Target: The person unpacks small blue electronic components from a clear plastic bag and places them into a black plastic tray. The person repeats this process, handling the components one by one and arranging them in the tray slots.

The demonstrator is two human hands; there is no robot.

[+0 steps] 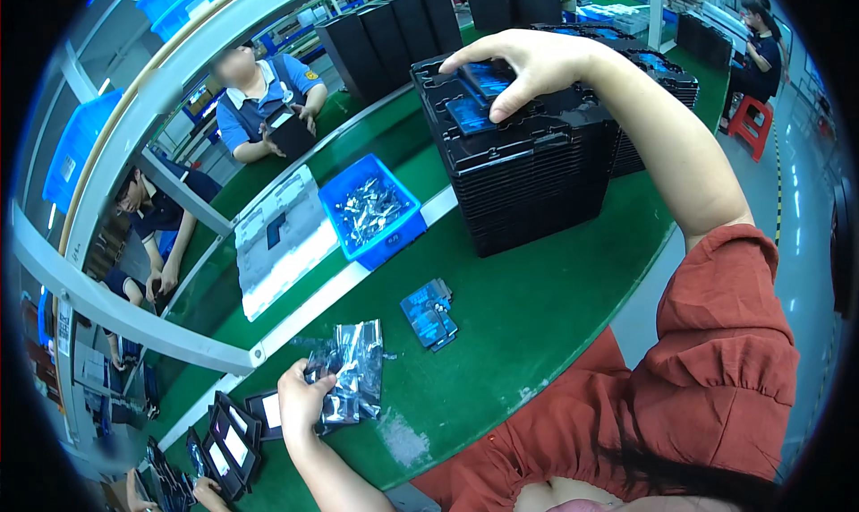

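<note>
On the green tabletop [528, 324], the left hand [302, 400] grips clear plastic bags [361, 360]; the right hand [541, 64] arches wide over blue-faced panels [467, 118] on stacked black trays [537, 190], contact unclear. Between the hands sits a blue bin [396, 241]; well right of them, a red stool [752, 125].

The green counter [519, 315] is smooth but scuffed by its near edge, the bags [365, 360] are shiny, crinkly plastic, and black trays [532, 199] look plastic.

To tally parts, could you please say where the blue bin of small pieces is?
In the head view, the blue bin sits left of the black tray stack, beside the white board.
</note>
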